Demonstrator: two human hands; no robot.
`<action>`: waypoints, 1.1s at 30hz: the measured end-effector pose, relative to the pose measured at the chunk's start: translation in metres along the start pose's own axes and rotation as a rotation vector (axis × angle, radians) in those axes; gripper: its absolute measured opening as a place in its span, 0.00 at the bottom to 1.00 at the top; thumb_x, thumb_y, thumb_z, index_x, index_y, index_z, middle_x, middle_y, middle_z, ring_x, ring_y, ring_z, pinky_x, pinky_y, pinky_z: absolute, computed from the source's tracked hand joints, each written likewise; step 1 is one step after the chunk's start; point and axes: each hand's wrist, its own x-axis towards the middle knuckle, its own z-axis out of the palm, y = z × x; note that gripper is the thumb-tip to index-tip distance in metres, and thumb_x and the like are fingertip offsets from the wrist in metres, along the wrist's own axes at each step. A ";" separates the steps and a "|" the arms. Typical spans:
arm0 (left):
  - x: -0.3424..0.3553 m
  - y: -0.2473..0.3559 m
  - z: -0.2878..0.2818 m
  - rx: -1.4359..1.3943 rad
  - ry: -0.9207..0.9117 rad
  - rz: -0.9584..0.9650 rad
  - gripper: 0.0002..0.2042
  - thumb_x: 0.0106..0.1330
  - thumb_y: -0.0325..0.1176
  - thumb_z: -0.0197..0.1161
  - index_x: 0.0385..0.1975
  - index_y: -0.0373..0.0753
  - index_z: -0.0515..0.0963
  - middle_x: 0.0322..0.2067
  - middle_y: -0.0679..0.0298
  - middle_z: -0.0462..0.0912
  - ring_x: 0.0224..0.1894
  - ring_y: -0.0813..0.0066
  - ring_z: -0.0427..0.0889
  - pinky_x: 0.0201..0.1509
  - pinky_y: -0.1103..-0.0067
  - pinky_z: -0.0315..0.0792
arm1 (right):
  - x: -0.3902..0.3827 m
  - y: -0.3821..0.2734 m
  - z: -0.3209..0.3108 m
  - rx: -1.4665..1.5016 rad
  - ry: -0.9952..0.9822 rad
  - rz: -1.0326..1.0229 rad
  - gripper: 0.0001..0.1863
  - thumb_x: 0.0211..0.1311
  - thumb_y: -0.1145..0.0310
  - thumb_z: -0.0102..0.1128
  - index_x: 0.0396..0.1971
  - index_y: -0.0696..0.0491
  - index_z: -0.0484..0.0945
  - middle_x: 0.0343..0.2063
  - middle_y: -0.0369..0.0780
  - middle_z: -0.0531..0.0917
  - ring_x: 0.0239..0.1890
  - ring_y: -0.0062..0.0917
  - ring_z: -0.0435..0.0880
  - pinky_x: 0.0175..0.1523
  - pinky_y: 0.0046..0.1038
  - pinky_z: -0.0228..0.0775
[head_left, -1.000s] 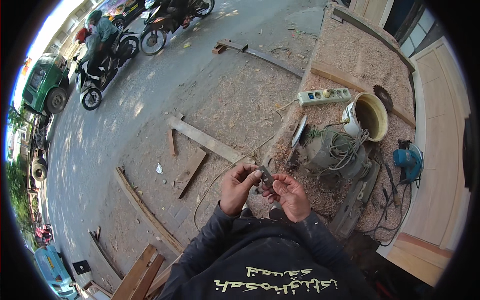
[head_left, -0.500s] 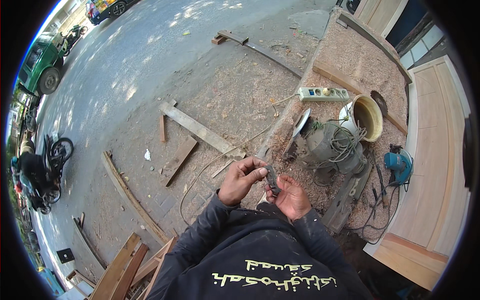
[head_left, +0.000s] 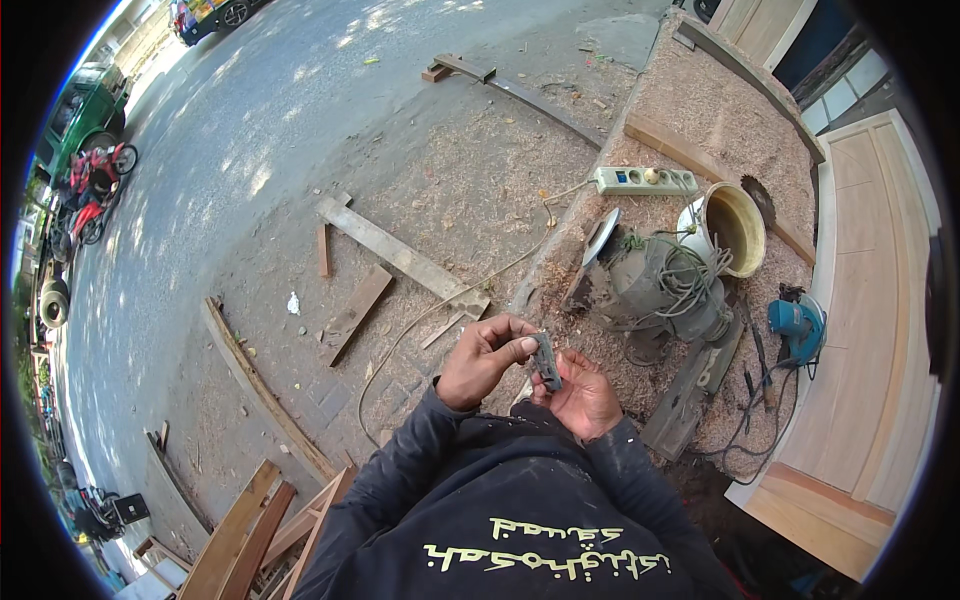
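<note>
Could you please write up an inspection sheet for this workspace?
Surface: ground strewn with wood shavings.
Job's things: small dark piece, held in front of the body.
Clutter: loose planks, bucket, saw blade, blue power tool, grey machine.
Hands: left hand pinches the piece's upper end; right hand at its lower end, grip unclear.
Cables: pale cord crosses the ground near the power strip; tangled cord lies over the machine.
Surroundings: road with green vehicle and red motorbike at left; wooden door at right.

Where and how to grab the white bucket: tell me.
Probably best by the rim of the white bucket, lower right in the picture, from above: its open mouth leaves that edge exposed. Tangled cord crowds the lower left, and a toothed saw blade sits beside the upper right.
</note>
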 end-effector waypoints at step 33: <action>0.009 0.004 -0.007 0.006 -0.032 -0.006 0.12 0.74 0.33 0.67 0.49 0.30 0.82 0.35 0.66 0.86 0.37 0.82 0.82 0.45 0.81 0.77 | 0.014 0.002 -0.001 -0.014 -0.189 0.067 0.13 0.75 0.62 0.62 0.48 0.56 0.79 0.38 0.39 0.85 0.39 0.26 0.85 0.47 0.33 0.80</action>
